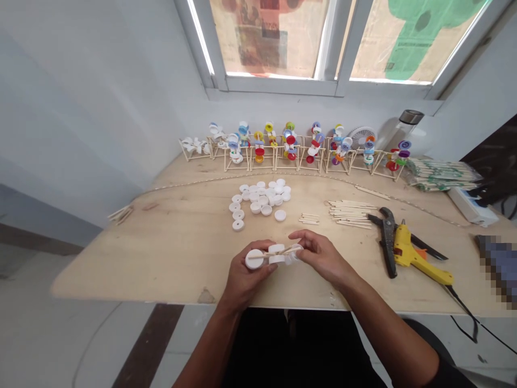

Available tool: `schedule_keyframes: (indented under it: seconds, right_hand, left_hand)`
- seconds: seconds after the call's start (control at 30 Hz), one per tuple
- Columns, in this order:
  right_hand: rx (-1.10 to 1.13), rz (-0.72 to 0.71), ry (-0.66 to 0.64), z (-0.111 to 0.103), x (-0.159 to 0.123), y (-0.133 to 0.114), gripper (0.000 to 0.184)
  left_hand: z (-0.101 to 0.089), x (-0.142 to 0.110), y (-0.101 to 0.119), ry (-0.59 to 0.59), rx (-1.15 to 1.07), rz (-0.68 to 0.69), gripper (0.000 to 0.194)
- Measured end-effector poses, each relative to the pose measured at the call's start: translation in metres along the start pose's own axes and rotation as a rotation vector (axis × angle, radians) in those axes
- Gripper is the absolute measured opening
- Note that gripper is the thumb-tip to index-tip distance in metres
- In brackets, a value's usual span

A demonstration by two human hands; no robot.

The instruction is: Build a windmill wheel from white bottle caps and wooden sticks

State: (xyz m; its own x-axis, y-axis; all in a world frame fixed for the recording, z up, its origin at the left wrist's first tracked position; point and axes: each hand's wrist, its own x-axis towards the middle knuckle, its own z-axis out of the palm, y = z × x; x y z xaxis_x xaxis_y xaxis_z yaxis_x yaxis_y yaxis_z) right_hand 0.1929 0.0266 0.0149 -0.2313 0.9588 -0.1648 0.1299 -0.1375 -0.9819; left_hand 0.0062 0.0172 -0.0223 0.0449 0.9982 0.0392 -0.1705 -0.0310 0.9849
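Note:
Above the table's front edge, a small wheel made of white bottle caps and wooden sticks (277,250) is held between my hands. My left hand (241,275) is closed around its left part, near a round cap (254,260) with a stick across it. At the other end, my right hand (319,253) pinches a cap and stick, with the index finger raised a little. Fingers partly cover the caps on the right. Beyond my hands lies a pile of loose white bottle caps (264,198), and several short stick pieces (309,218) rest beside it.
Longer sticks (351,212), a black cutter (388,242) and a yellow glue gun (420,258) lie to the right. Along the wall stand several stick frames with coloured cap wheels (290,145). Behind them are a small fan (361,138) and a bottle (404,132). A power strip (472,207) sits far right.

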Motion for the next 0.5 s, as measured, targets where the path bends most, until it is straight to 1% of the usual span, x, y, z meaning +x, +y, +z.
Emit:
schedule_keyframes:
  seconds: [0.23, 0.5]
  right_hand:
    - [0.013, 0.018, -0.053, -0.0002, 0.0013, -0.0022, 0.032]
    - [0.028, 0.038, -0.08, 0.0005, 0.0022, -0.0037, 0.036]
  left_hand:
    - [-0.0007, -0.0005, 0.001, -0.055, 0.01, 0.024, 0.03]
    - [0.0006, -0.0014, 0.0057, -0.047, 0.033, 0.006, 0.031]
